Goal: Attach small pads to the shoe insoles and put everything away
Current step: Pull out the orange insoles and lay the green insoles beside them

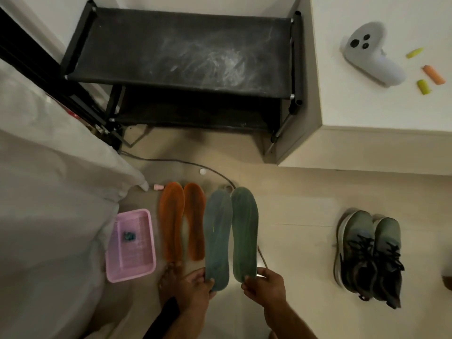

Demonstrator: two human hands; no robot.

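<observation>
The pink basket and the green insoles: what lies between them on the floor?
In the head view, the two orange insoles lie side by side between the pink basket and the green insoles, which both hands hold at the heels.

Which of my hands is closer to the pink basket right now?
Left. Your left hand grips the blue-green insole just right of the pink basket; your right hand holds the green insole farther right.

The small dark thing in the pink basket is unreadable.
</observation>
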